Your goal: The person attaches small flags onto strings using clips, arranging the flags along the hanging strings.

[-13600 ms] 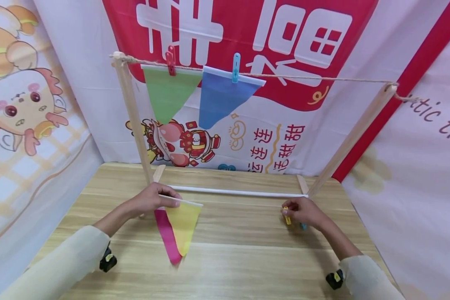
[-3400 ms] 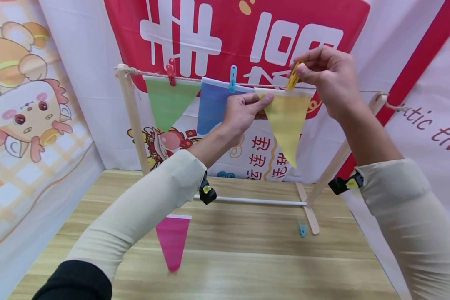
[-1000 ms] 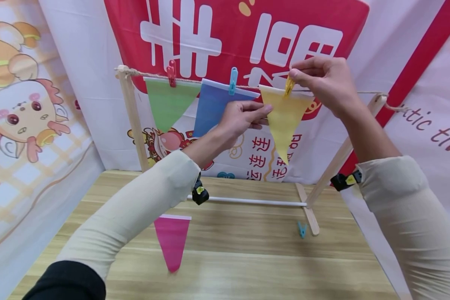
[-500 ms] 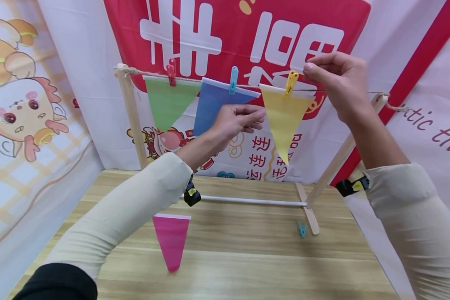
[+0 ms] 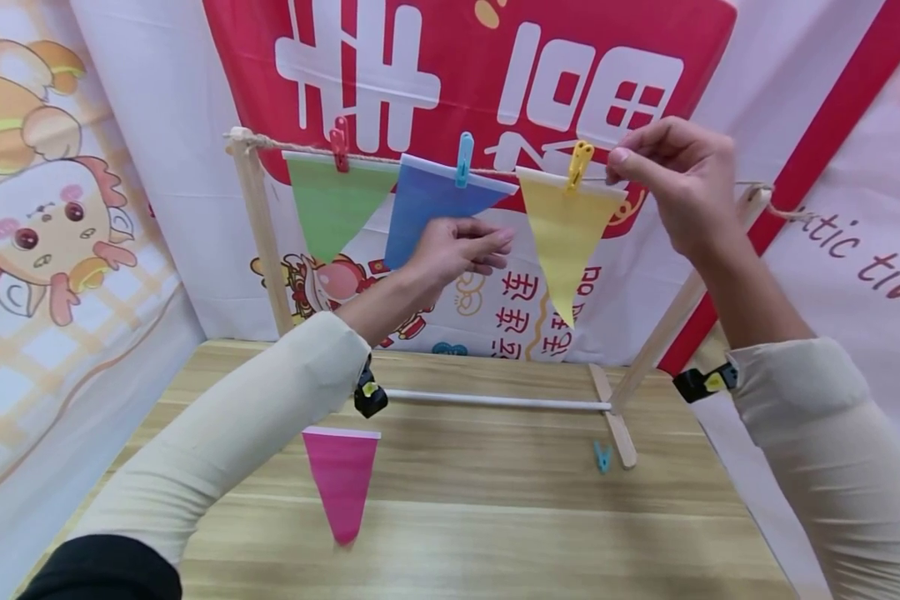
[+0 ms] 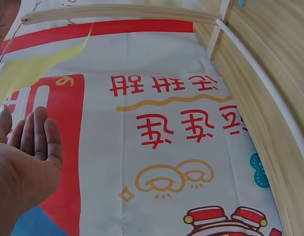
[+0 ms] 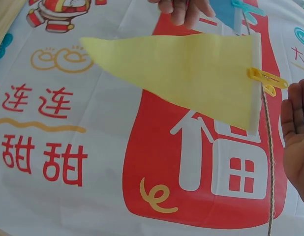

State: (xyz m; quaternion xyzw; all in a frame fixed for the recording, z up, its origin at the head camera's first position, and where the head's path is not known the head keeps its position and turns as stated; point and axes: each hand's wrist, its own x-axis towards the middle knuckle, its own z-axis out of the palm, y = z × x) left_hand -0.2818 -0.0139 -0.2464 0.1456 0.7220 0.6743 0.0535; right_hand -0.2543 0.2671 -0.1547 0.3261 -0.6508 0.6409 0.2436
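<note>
A yellow pennant hangs from the twine, pinned at its top edge by a yellow clothespin. My right hand is just right of that clothespin, fingers loosely bent and holding nothing; the right wrist view shows a gap between them. My left hand hovers left of the yellow pennant, in front of the blue pennant, its fingers relaxed around nothing. A blue clothespin holds the blue pennant. Further left, a red clothespin holds a green pennant.
The twine is tied between two wooden posts, joined low down by a white rod. On the wooden table lie a magenta pennant and a small blue clothespin. A printed cloth covers the wall behind.
The yellow pennant and clothespin went from my hands near the table up onto the twine. Within the last second my right hand let go of the clothespin; my left hand drew away leftward.
</note>
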